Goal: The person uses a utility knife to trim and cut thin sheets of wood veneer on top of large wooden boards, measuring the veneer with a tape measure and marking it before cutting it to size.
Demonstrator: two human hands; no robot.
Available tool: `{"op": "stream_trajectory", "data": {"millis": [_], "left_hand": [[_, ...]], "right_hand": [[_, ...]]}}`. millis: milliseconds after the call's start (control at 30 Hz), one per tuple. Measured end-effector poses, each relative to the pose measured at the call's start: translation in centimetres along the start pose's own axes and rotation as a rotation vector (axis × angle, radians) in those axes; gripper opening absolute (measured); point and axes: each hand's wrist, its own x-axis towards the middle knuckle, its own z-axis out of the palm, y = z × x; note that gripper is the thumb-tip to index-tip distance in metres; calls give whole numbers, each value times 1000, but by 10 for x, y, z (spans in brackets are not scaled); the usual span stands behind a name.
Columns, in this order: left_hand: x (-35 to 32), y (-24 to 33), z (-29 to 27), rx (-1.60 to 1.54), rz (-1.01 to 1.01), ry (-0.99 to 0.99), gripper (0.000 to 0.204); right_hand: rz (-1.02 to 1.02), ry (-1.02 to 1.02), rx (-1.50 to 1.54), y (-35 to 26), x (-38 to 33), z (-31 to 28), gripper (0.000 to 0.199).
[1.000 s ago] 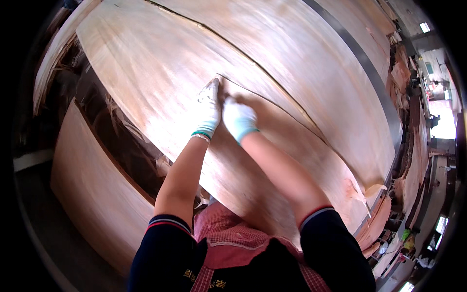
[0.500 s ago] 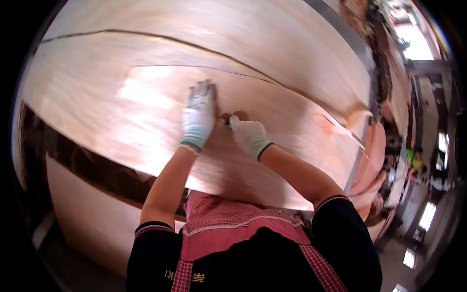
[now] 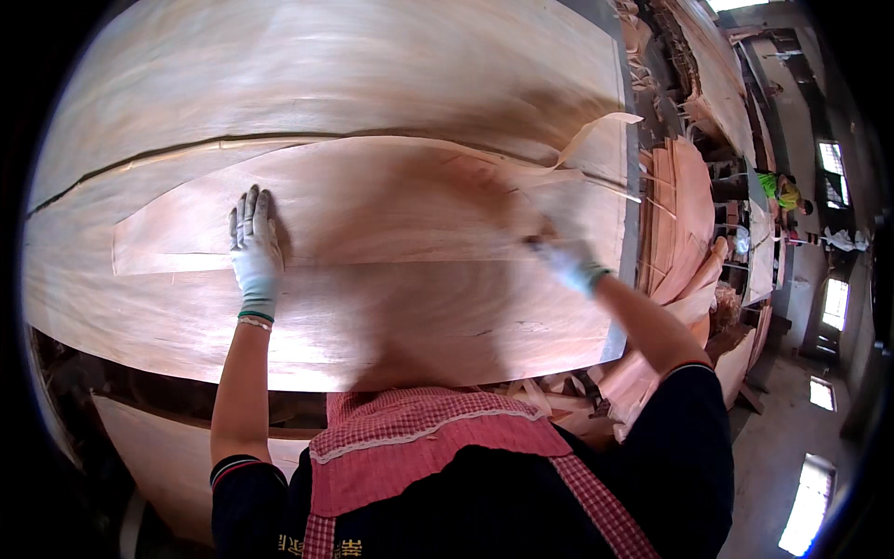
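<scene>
My left hand [image 3: 253,247], in a white glove, lies flat with its fingers stretched on a loose piece of thin wood veneer [image 3: 363,200]. That piece has a curved far edge and rests on a larger pale veneer sheet [image 3: 307,326]. At the right, my right hand [image 3: 568,263] is gloved too and smeared by motion. It is closed on a small dark tool [image 3: 534,241], whose kind I cannot make out. A thin curled veneer strip [image 3: 587,138] rises beyond this hand, near the sheet's right end.
A long dark split [image 3: 186,149] runs across the veneer behind the loose piece. Torn veneer scraps [image 3: 675,214] are heaped past the right edge. Another board [image 3: 168,447] stands low at the left. A person in bright green and yellow [image 3: 787,193] is far off at the right.
My hands have moved apart: the left to the left, the right to the right with the dark tool. My view has shifted, and the loose piece's curved outline shows more fully.
</scene>
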Motion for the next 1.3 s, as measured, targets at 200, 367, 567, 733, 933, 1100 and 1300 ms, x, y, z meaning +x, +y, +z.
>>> {"op": "stream_trajectory", "data": {"millis": [200,367,567,733,933,1100,1300], "left_hand": [[-1,-14,0,176,81,-18,50],[0,-32,3,-229,-3,-26,47],[-7,-236,-55,110,-503,300,47],[-3,-309,-68,-248,-559,44,55],[-4,-309,-68,-147,-470,65,72],[1,-312,-69,-175,-516,-16,82],[21,-276,-83,-36,-435,-241,62]], "right_hand": [[-170,373,123,-29,-5,-32,15],[-385,245,22,-152,22,-48,55],[-55,-6,154,-157,82,-131,39],[-332,498,84,-366,225,-202,21],[-737,588,17,-635,292,-250,17],[-857,517,-126,-589,315,-247,15],[-514,341,-79,-371,259,-210,19]]}}
